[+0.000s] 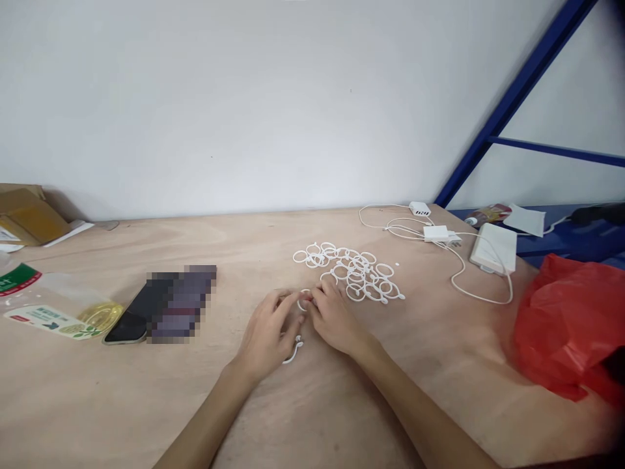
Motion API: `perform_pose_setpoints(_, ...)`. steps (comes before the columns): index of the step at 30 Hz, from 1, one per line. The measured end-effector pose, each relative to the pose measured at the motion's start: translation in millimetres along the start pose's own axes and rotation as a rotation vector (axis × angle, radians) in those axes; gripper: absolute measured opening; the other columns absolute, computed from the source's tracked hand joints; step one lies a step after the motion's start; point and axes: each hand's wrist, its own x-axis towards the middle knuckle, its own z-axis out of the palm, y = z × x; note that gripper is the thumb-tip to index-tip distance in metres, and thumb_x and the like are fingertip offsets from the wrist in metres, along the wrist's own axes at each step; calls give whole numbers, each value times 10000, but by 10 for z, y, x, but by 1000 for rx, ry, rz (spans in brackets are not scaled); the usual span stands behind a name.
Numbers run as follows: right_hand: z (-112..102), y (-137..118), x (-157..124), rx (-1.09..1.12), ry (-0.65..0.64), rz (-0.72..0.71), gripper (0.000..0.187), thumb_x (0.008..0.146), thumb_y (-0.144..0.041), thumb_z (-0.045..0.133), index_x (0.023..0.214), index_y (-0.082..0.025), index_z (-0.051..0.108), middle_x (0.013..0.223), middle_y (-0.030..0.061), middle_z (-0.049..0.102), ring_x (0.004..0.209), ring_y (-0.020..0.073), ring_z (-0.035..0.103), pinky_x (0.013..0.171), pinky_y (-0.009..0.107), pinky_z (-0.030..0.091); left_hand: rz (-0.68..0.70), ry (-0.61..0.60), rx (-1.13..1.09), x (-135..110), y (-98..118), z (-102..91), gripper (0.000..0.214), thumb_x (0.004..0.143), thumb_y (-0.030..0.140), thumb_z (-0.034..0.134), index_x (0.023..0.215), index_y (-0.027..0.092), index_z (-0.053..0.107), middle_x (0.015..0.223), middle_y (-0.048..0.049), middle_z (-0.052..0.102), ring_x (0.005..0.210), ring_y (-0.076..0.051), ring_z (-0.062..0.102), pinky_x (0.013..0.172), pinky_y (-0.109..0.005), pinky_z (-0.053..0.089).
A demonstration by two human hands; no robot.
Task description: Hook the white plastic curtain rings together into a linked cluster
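Now the left hand (267,331) and right hand (336,319) pinch 1 white ring (304,290), with the red bag's (566,326) insides hidden and the cardboard box (32,215) cut off!

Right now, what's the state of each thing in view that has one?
Left hand: fingers curved, beside ring
Right hand: fingertips at ring, apparently pinching
White ring: between both hands
Other white rings: loose, overlapping
Smartphone: lying flat, screen dark
White cable: loosely looped
Red plastic bag: crumpled
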Motion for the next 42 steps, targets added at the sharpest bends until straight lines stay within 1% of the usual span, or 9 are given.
perform_pose_setpoints(9,-249,-1,52,968,-344,127,260,882,-341,474,904,-217,702,983,31,652,1015,198,541,918,358,365,-58,110,-175,10,84,-69,167,867,286,524,962,226,648,964,-75,564,951,-217,510,870,-354,413)
perform_pose_setpoints(14,-390,10,30,1083,-465,106,209,765,-333,655,940,-226,697,776,-17,616,778,154,535,731,290,394,-267,162,-541,50,154,-89,259,854,410,531,752,188,617,802,-33,510,818,-183,465,761,-294,383)
perform_pose_setpoints(20,-399,-100,1,1137,-427,103,222,810,-403,610,774,-187,651,732,-17,583,592,90,449,550,235,352,-502,-51,-1128,60,229,-121,365,739,493,627,612,181,488,627,2,460,640,-143,441,627,-270,364)
perform_pose_setpoints(25,-361,-102,-44,1403,-652,205,212,799,-352,639,752,-145,632,718,5,642,408,45,454,373,193,240,-502,-181,-1086,46,355,-221,455,760,512,619,503,173,459,569,-28,534,593,-137,455,603,-276,346)
perform_pose_setpoints(29,-278,-180,-70,1708,-618,256,272,848,-369,586,695,-144,582,625,-13,617,337,51,465,321,193,218,-562,-143,-1318,42,423,-220,404,738,477,652,529,172,487,617,-32,548,601,-145,488,601,-292,377)
perform_pose_setpoints(34,-190,-297,-82,1981,-402,291,296,771,-382,682,648,-157,536,561,-68,531,326,16,388,345,178,217,-569,58,-1629,26,392,-130,387,708,394,701,539,177,428,570,41,342,549,-96,401,619,-281,415)
perform_pose_setpoints(36,-200,-309,-75,1929,-387,284,311,775,-414,664,649,-165,528,579,-65,527,333,24,394,361,191,228,-532,37,-1620,27,354,-119,408,736,422,669,534,177,413,575,36,336,570,-105,412,626,-287,423)
perform_pose_setpoints(39,-219,-255,-41,1541,-373,266,299,829,-433,573,690,-169,576,562,-34,529,378,67,433,384,216,242,-491,-40,-1409,44,265,-126,398,764,450,627,533,169,465,594,10,420,624,-129,455,643,-293,416)
perform_pose_setpoints(42,-187,-106,6,878,-20,258,231,849,-364,534,763,-176,638,672,17,583,565,126,512,530,260,383,-425,-7,-970,54,159,-123,362,774,408,613,529,155,529,590,-1,464,613,-126,445,606,-273,364)
